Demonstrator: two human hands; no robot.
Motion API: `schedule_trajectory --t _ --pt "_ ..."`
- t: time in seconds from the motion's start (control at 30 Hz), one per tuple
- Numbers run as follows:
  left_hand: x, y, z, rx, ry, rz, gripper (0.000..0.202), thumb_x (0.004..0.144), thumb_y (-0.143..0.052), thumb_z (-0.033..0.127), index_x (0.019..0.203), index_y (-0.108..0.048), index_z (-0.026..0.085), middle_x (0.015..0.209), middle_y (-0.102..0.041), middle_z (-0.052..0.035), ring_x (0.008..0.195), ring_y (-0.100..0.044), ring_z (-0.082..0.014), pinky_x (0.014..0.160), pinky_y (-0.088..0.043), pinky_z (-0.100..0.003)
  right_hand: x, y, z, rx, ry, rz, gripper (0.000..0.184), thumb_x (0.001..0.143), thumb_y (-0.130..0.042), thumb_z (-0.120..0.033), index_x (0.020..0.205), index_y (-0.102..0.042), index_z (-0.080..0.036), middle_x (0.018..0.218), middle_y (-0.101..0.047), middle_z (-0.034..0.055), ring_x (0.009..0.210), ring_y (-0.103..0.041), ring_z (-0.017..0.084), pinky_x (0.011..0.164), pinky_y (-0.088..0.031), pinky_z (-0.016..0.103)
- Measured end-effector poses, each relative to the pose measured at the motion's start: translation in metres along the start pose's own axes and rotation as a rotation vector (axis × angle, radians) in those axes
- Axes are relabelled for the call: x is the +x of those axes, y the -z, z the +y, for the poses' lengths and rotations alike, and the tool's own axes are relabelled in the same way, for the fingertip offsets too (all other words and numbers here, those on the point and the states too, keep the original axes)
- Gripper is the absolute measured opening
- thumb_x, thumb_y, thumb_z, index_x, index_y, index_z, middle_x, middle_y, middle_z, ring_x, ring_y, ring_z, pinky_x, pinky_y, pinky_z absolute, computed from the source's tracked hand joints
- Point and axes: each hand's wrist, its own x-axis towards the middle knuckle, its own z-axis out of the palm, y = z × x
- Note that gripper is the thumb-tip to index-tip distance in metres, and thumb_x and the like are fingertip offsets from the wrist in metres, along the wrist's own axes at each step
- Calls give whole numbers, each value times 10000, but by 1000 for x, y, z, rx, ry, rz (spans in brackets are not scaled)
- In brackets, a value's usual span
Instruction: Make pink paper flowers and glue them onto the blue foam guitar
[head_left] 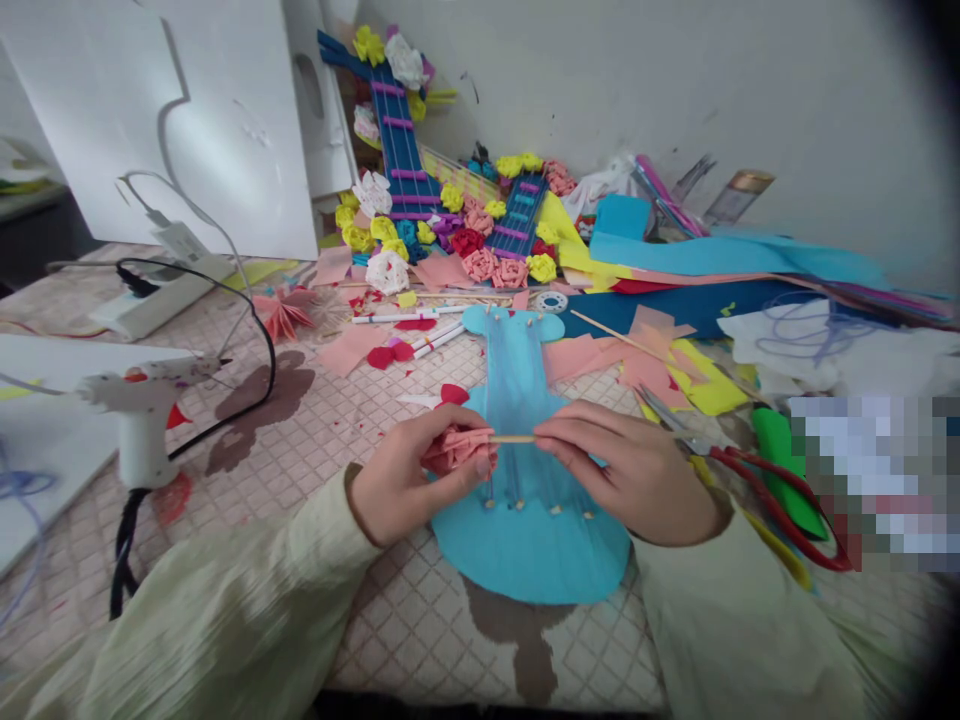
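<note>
My left hand point(424, 470) is closed around a crumpled pink paper flower point(454, 447). A thin wooden stick point(513, 439) runs from the flower to my right hand point(630, 465), whose fingers pinch it; its far end sticks out past that hand. Beneath both hands lies a light blue guitar-shaped cutout point(529, 565) with string-like lines along its neck and small fixings near its lower part. Red paper petals point(453, 395) rest just beyond my left hand.
At left stand a white glue gun point(146, 400) with a black cable and a power strip point(150, 300). Red-handled scissors point(780, 505) lie right, beside a green roll point(787, 470). Dark blue paper guitars point(409, 160) with paper flowers lean at the back, among paper scraps point(352, 345).
</note>
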Motion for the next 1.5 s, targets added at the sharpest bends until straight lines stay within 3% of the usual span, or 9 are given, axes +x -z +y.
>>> schedule_trajectory --t 0.2,0.4,0.63,0.8,1.0,1.1,1.27,1.5 --pt "0 -3 4 -242 90 -59 179 736 -571 262 872 -529 153 709 -541 -12 591 -521 -99 510 -431 -197 3 0 -3 54 -53 147 64 786 -541 -160 760 -580 -204 771 -608 27 724 -569 137 660 -464 263" --pt "1 0 8 -247 76 -18 231 724 -577 270 905 -518 139 740 -535 -18 615 -500 -98 525 -434 -203 4 -5 -3 221 -143 104 35 781 -547 -161 774 -571 -185 720 -589 13 590 -514 98 527 -432 228" --pt "2 -2 4 -218 61 -43 223 748 -549 277 900 -501 121 728 -542 -22 611 -514 -95 517 -441 -200 4 -5 -3 17 -42 203 39 756 -570 -127 738 -591 -154 747 -598 51 714 -551 143 656 -453 274" --pt "3 -3 0 -229 84 -42 255 742 -555 307 913 -496 127 723 -521 -14 585 -495 -88 481 -422 -190 1 -7 -3 -1 5 155 44 764 -563 -130 784 -601 -139 770 -607 57 713 -558 142 655 -458 273" --pt "2 -2 2 -331 125 -66 250 740 -570 298 910 -492 133 693 -500 7 518 -457 -60 437 -391 -174 2 -8 -3 256 -147 34 47 784 -549 -153 777 -595 -145 717 -596 17 612 -529 82 546 -433 200" --pt "1 -2 4 -420 147 -95 246 745 -567 284 912 -479 126 662 -495 17 483 -450 -53 407 -376 -169 3 -8 -3 267 -159 72 30 771 -565 -156 751 -588 -150 709 -591 18 606 -525 87 532 -431 205" --pt "2 -3 2 -395 178 -110 239 738 -575 265 904 -482 121 657 -497 20 492 -462 -55 415 -385 -171 2 -9 -4 67 -55 180 39 765 -562 -137 742 -581 -161 748 -593 41 715 -549 140 659 -456 279" --pt "3 -1 4 -304 163 -106 230 733 -570 269 897 -498 125 693 -508 9 542 -471 -66 465 -409 -184 1 -12 -3 179 -50 68 51 795 -528 -138 804 -575 -155 766 -595 36 681 -551 112 620 -463 241"
